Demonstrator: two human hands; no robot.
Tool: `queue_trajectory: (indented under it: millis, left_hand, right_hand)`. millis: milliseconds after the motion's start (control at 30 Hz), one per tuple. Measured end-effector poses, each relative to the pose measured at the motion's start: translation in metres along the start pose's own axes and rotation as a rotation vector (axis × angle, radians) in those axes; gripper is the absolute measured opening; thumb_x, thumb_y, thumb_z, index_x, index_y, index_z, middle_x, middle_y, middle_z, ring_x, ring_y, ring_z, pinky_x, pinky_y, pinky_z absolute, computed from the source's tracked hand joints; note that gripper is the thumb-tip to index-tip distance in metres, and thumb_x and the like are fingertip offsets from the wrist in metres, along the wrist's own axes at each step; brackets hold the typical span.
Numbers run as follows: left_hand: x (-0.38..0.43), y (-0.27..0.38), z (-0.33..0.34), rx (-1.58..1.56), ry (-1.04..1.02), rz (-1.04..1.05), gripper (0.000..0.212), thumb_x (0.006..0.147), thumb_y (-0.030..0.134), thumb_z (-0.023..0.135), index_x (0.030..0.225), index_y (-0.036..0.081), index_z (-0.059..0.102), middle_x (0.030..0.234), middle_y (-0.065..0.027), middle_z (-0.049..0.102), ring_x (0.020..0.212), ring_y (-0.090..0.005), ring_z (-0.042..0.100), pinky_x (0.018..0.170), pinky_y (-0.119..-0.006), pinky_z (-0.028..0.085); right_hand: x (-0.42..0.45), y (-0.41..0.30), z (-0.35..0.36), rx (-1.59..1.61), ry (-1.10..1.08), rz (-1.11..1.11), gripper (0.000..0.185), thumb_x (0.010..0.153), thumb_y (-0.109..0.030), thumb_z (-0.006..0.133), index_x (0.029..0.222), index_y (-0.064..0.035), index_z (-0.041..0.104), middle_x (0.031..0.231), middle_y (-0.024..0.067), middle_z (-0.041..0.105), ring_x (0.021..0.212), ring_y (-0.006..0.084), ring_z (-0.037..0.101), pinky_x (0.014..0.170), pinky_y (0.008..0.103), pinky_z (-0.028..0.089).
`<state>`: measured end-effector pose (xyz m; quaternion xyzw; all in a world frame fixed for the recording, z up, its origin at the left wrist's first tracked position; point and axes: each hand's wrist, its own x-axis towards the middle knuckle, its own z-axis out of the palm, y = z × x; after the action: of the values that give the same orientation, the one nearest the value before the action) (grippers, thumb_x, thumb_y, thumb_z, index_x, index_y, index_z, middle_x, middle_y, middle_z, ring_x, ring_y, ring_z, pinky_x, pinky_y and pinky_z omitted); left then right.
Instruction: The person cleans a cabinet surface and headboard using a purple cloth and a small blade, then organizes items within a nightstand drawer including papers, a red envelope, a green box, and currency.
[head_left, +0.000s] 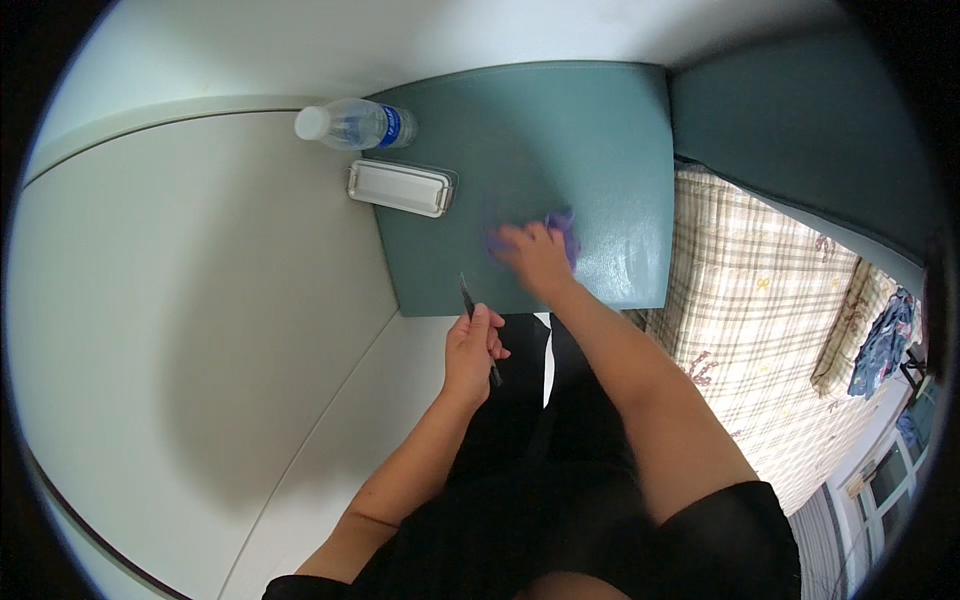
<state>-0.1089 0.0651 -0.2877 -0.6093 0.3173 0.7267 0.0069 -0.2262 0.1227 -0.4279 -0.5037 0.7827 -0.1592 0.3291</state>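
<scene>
My left hand (472, 352) grips a thin, dark, pointed tool (468, 296), held in front of the near edge of a green leather-like top (622, 142). Its tip points away from me, and its back end shows below my fingers; which tool it is I cannot tell. Over on the green top, my right hand (538, 259) lies on a purple cloth (566, 236). Parts of the cloth show on both sides of the fingers, which are blurred. The rest of it is hidden under the hand.
A clear plastic bottle (356, 124) with a white cap and blue label stands at the far left. Near it lies a shallow, pale lidded case (401, 187). White panels (225, 300) border the left side; a plaid-covered bed (750, 300) is at the right.
</scene>
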Motion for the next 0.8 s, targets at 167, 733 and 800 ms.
queue_trajectory:
  millis: [167, 733, 800]
  left_hand:
    - [-0.013, 0.016, 0.001, 0.028, 0.005, 0.038, 0.03, 0.093, 0.032, 0.041, 0.078, 0.007, 0.049, 0.056, 0.0029, 0.035, 0.049, -0.0083, 0.036, 0.051, -0.025, 0.04]
    - [-0.066, 0.095, 0.056, 0.04, -0.37, 0.265, 0.03, 0.094, 0.029, 0.04, 0.075, 0.006, 0.048, 0.057, 0.0032, 0.034, 0.052, -0.0086, 0.035, 0.052, -0.027, 0.038]
    - [-0.073, 0.097, 0.052, 0.014, -0.359, 0.275, 0.03, 0.093, 0.029, 0.041, 0.075, 0.006, 0.048, 0.057, 0.0033, 0.034, 0.052, -0.0085, 0.035, 0.052, -0.027, 0.038]
  right_hand:
    - [-0.103, 0.033, -0.016, -0.092, -0.369, -0.021, 0.028, 0.071, -0.009, 0.057, 0.092, -0.0252, 0.067, 0.12, -0.0047, 0.048, 0.103, 0.0261, 0.044, 0.089, 0.0405, 0.032]
    - [-0.079, 0.018, -0.327, -1.27, 0.35, 0.081, 0.034, 0.078, -0.022, 0.048, 0.103, -0.0045, 0.062, 0.132, 0.0071, 0.036, 0.123, 0.0282, 0.028, 0.094, 0.0406, 0.026]
    - [-0.07, 0.027, -0.328, -1.349, 0.086, 0.207, 0.038, 0.079, -0.023, 0.047, 0.109, -0.0052, 0.06, 0.135, 0.0115, 0.034, 0.126, 0.0322, 0.024, 0.102, 0.0443, 0.016]
